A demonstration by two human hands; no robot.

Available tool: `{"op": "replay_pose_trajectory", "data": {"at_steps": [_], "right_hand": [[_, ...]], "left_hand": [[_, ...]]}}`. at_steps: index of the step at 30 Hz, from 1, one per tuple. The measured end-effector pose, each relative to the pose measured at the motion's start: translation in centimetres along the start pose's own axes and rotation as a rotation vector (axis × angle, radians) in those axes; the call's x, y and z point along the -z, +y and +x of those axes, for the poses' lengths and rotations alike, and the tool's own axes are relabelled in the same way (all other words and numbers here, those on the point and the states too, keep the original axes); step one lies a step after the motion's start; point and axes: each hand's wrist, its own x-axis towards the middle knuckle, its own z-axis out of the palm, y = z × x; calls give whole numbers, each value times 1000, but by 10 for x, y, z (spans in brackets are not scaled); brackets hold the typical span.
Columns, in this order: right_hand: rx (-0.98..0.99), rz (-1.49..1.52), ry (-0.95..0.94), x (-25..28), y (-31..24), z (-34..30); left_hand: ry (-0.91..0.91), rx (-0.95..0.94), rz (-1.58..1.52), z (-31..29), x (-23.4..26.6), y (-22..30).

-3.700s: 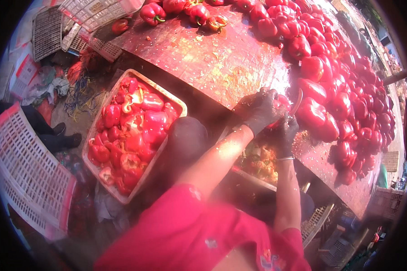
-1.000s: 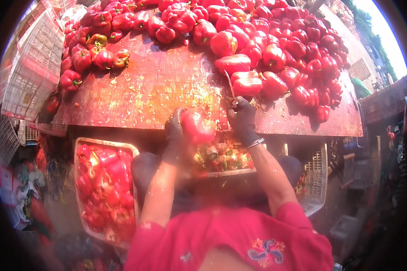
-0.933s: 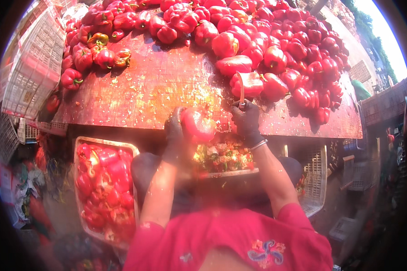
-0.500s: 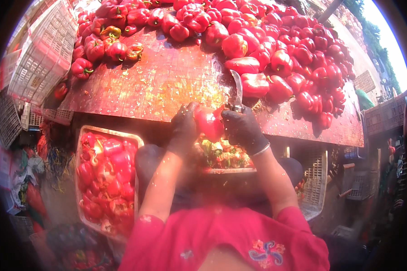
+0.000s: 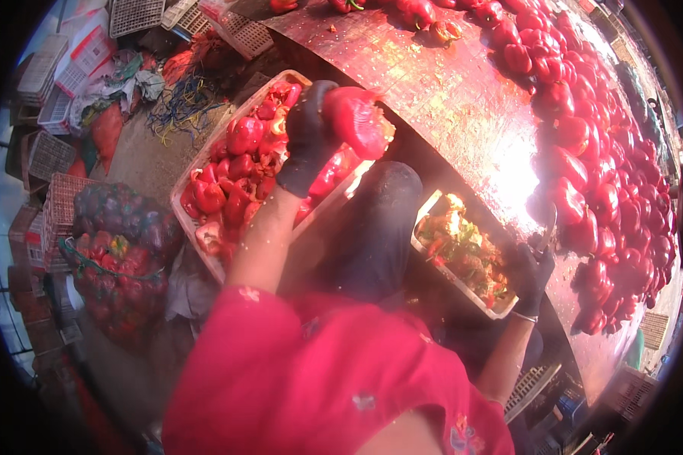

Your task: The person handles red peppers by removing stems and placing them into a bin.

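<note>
My left hand (image 5: 308,140), in a dark glove, is closed around a red bell pepper (image 5: 359,125) and holds it above the right side of a pale crate (image 5: 226,135). Cut red peppers (image 5: 243,163) fill that crate. Farther right, my right hand (image 5: 533,274), also gloved, grips a knife with a curved blade (image 5: 549,227) beside the table edge. Below and left of that hand sits a smaller pale tray (image 5: 463,293) of pepper cores and green scraps (image 5: 467,254). Glove and glare hide part of the knife handle.
A reddish table (image 5: 432,83) slants across the upper right, with a large heap of whole red peppers (image 5: 607,197) on its far side. At left stand a mesh bag of peppers (image 5: 121,292), stacked plastic crates (image 5: 44,68) and tangled blue and yellow cords (image 5: 182,110).
The view has swung left. My hands, earlier together at the pepper, are now apart: the left has carried the pepper over the crate, the right stays by the table with the knife.
</note>
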Motion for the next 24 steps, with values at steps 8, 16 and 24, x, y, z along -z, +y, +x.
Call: {"op": "replay_pose_trajectory", "data": {"at_steps": [8, 16, 24], "right_hand": [[256, -119, -212, -5, 42, 1], [-20, -272, -209, -30, 10, -21], [82, -402, -115, -47, -18, -44]], "left_hand": [[53, 325, 777, -132, 217, -88], [-113, 611, -260, -254, 238, -170], [-464, 491, 550, -212, 180, -139]]}}
